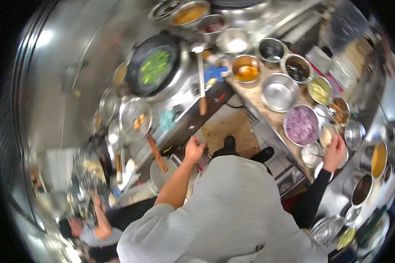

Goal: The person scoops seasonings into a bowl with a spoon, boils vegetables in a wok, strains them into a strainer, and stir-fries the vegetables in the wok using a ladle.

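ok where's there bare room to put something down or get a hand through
A narrow strip of wooden board is bare between its front edge and the big steel bowl. Reaching through looks possible above the floor mat, between board and wok counter. Bowls crowd around the purple pieces and right hand.

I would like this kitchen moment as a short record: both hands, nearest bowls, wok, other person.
Left hand: loosely curled; no held thing visible
Right hand: at the edge of a pale-filled bowl; grip unclear
Neighbouring bowl: purple pieces inside
Wok: dark, green pieces inside
Other person: lower left of the picture
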A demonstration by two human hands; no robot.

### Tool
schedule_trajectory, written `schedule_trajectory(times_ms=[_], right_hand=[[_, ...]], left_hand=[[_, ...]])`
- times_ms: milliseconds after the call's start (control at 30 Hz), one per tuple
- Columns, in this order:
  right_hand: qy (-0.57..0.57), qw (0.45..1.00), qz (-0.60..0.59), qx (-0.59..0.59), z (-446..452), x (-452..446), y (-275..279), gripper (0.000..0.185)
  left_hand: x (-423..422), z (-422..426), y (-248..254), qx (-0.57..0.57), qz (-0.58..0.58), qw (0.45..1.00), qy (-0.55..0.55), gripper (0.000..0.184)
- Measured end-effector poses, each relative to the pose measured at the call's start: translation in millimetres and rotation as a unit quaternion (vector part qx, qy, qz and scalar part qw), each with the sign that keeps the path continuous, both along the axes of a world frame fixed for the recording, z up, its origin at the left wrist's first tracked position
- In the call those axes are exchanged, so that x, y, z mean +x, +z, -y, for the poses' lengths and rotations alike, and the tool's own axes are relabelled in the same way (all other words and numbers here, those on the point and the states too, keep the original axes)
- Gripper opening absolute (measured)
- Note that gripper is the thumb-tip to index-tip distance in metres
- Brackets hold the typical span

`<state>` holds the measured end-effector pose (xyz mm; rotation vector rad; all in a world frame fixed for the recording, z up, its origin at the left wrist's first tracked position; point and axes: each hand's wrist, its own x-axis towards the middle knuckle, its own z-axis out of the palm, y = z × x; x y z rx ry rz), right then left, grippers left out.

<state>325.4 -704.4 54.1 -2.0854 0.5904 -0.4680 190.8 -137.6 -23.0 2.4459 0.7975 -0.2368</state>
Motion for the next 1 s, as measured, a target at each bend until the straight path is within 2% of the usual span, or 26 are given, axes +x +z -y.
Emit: schedule_trajectory(times_ms=[33,100,167,233,267,367,400,500,633,733,833,867,900,933,967,1000], right_hand=[[0.022,1.000,0.001,0.012,3.0,-9.2,-8.1,0.037],[0.023,0.997,-0.020,0.065,-25.8,-22.7,12.6,0.026],[0.051,0.989,-0.034,0.135,-41.7,-34.2,4.5,0.025],[0.068,0.987,-0.058,0.135,-68.2,-40.8,6.4,0.023],[0.088,0.982,-0.065,0.153,-81.8,-42.0,7.2,0.022],[0.183,0.970,-0.059,0.149,-130.8,-38.2,3.6,0.021],[0.210,0.961,-0.073,0.163,-154.6,-36.4,15.1,0.020],[0.270,0.936,-0.119,0.192,-222.0,-30.5,30.2,0.019],[0.348,0.915,-0.106,0.174,-302.3,-31.2,36.0,0.019],[0.386,0.899,-0.131,0.161,-350.8,-32.7,30.6,0.019],[0.417,0.877,-0.164,0.170,-387.8,-30.9,28.5,0.019],[0.430,0.872,-0.165,0.166,-396.9,-27.1,27.0,0.018],[0.443,0.866,-0.166,0.161,-405.2,-22.5,27.0,0.018],[0.439,0.857,-0.218,0.162,-414.4,-15.3,37.9,0.020],[0.441,0.851,-0.226,0.172,-419.8,-6.0,35.5,0.021],[0.444,0.846,-0.234,0.181,-424.7,3.4,28.0,0.023]], left_hand=[[1.8,-14.9,1.5,0.020,0.047,0.998,0.024,0.042],[10.8,-50.1,-2.1,0.042,0.150,0.983,0.102,0.042],[24.4,-70.7,25.6,0.142,0.206,0.960,0.124,0.047],[38.8,-97.7,38.5,0.143,0.223,0.952,0.156,0.054],[43.2,-108.6,44.9,0.170,0.226,0.950,0.131,0.065],[61.3,-133.6,48.6,0.188,0.140,0.964,0.126,0.075],[67.5,-137.1,53.8,0.157,0.073,0.974,0.143,0.083],[79.4,-149.4,58.0,0.140,-0.039,0.983,0.114,0.083],[89.5,-173.6,45.9,0.096,-0.102,0.988,0.068,0.085],[87.8,-182.6,52.4,0.083,-0.076,0.991,0.071,0.078],[77.9,-191.8,38.2,0.001,0.029,0.989,0.146,0.067],[73.0,-194.7,34.4,-0.076,0.089,0.979,0.166,0.054],[66.2,-191.8,33.5,-0.306,0.148,0.912,0.227,0.054],[57.7,-186.1,33.8,-0.516,0.198,0.787,0.274,0.053],[50.9,-180.2,34.5,-0.693,0.235,0.611,0.302,0.053],[46.4,-172.5,41.1,-0.714,0.227,0.599,0.284,0.051]])
